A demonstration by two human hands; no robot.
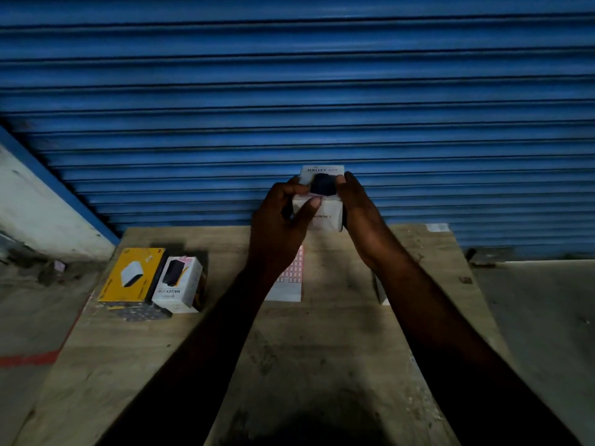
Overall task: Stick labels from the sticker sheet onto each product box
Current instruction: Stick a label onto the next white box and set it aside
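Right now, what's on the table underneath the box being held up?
A sticker sheet with pink-edged labels lies on the wooden table below the white box. The left forearm covers its left part.

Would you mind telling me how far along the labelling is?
Done: nothing certain; no label is visible on the yellow box or the white box beside it. In hand: the left hand and right hand grip a raised box above the table, left thumb pressing its front, perhaps on a label. Left: the sticker sheet holds many labels.
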